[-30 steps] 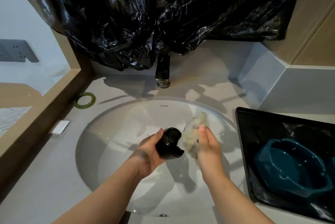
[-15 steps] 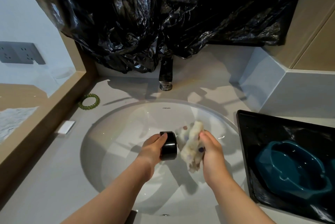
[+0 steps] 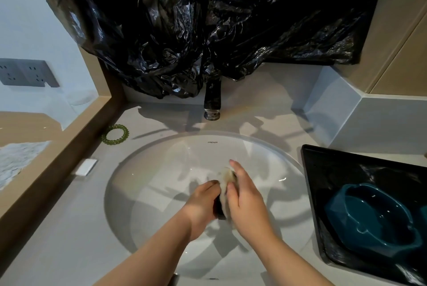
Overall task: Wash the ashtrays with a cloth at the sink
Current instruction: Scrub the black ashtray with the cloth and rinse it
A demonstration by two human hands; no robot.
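Over the sink [image 3: 161, 170], close to us, our left hand [image 3: 203, 207] grips the black ashtray [image 3: 219, 210], fingers curled round it; only a sliver shows between our hands. Our right hand [image 3: 245, 204] clasps the pale cloth [image 3: 225, 179] against that ashtray, thumb on it, forefinger stretched out. To the right, a teal ashtray [image 3: 374, 218] lies in a black tray [image 3: 323, 170] on the counter [image 3: 69, 228]. Farther back, a green hair tie [image 3: 115, 133] lies left of the tap [image 3: 212, 100], under crumpled black plastic [image 3: 208, 19].

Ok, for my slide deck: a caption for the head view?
Left hand holds a black ashtray over the sink; right hand presses a cloth against it.
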